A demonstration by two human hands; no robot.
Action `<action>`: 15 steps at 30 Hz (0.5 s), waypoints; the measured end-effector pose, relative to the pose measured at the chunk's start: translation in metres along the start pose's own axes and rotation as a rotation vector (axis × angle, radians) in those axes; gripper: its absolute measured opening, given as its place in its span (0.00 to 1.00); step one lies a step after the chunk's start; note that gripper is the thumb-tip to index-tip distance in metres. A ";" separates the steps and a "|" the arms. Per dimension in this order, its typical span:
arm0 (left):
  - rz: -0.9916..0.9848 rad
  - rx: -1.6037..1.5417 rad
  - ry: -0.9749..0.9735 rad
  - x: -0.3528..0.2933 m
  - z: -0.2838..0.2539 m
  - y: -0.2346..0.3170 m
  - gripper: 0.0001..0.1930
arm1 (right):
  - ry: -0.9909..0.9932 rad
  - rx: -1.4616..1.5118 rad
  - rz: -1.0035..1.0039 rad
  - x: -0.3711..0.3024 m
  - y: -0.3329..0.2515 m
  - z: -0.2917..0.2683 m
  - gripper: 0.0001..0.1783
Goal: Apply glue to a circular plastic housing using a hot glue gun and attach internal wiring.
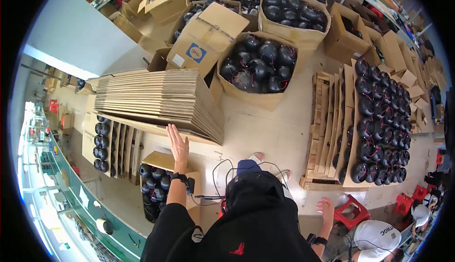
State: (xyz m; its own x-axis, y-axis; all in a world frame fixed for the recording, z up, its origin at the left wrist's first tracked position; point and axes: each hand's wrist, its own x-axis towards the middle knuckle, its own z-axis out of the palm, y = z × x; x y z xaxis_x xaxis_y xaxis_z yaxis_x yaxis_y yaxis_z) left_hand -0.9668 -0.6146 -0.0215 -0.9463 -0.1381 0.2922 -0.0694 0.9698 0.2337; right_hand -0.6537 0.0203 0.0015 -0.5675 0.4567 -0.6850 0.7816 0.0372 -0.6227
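My left hand (pixel 178 147) is stretched out with straight fingers. Its fingertips reach the lower edge of a tall stack of flattened cardboard boxes (pixel 147 91); whether they press on it I cannot tell. Nothing is in its palm. My right hand (pixel 325 208) hangs at my right side with loosely parted fingers and holds nothing. It is nearest to a red plastic stool (pixel 351 213). Close by my left forearm stands an open carton (pixel 193 193) filled with round black parts (pixel 155 186).
Cartons of black domed parts with red wires (pixel 258 65) stand ahead. On the right, a pallet (pixel 315 183) bears layered black parts (pixel 384 124) between cardboard sheets. More layered parts (pixel 101 146) stand at left. A person in a white shirt (pixel 378 237) sits behind the stool.
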 end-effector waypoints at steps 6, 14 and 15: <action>0.257 0.499 -0.594 0.054 -0.030 -0.024 0.07 | -0.097 0.057 -0.023 0.021 0.035 0.026 0.16; 0.685 -0.220 -0.299 0.051 -0.084 0.141 0.14 | -0.106 0.176 -0.202 0.036 -0.019 0.084 0.13; 0.711 -0.209 -0.308 0.063 -0.093 0.162 0.14 | -0.079 0.033 -0.343 0.050 -0.016 0.093 0.13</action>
State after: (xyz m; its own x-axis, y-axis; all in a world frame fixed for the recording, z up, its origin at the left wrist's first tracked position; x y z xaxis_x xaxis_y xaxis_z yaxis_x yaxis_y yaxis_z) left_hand -1.0078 -0.4848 0.1212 -0.7883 0.5900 0.1748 0.6147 0.7427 0.2655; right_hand -0.7187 -0.0402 -0.0582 -0.8149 0.3528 -0.4599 0.5337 0.1469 -0.8328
